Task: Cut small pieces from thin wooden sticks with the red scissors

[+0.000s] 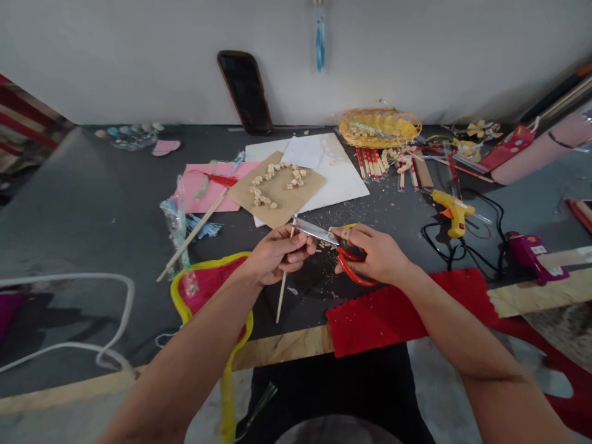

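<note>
My left hand (285,254) pinches a thin wooden chopstick (281,297), which slants down toward the table's front edge. In my right hand (377,251) is a pair of scissors (355,266) with red handles. Their metal blades reach left to the upper end of the chopstick, just above my left fingers; whether they touch it I cannot tell exactly. Small cut wood bits (326,245) lie beneath the scissors. Behind my hands, short wooden pieces stand in a curve on a brown square of card (277,213). Another chopstick (192,237) lies to the left.
A yellow glue gun (456,213) with a black cord lies at the right, near a red felt strip (407,311). A wicker basket (342,132) and wrapped chopsticks (369,163) are at the back. A phone (245,92) leans on the wall. A yellow-edged red pouch (210,287) lies left.
</note>
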Demonstrator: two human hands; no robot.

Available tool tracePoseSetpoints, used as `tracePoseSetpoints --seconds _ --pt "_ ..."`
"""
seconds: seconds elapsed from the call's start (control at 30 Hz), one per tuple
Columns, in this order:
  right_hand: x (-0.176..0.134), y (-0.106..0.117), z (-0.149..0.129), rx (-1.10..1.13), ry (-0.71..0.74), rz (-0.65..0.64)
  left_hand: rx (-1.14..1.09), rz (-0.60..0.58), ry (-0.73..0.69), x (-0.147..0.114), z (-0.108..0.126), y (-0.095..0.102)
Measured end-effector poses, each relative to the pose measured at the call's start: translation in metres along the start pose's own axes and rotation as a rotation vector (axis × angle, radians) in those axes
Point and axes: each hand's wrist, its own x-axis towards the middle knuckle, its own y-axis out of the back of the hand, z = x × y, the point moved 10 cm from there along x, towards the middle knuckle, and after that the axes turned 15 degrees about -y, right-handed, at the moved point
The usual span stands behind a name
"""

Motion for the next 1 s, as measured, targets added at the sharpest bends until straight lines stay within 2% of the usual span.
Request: tracePoseSetpoints --seconds 0.2,0.37,1.0 --pt "0.002 0.011 0.002 0.030 0.006 0.044 -0.016 -0.018 -0.023 0.000 0.002 -0.003" --pt "0.000 0.006 -0.006 -0.045 0.065 0.004 -0.008 0.015 -0.034 0.001 0.002 0.003" --pt "0.000 0.001 -0.001 -0.139 0.070 0.002 0.040 0.100 -0.021 0.000 0.002 0.010"
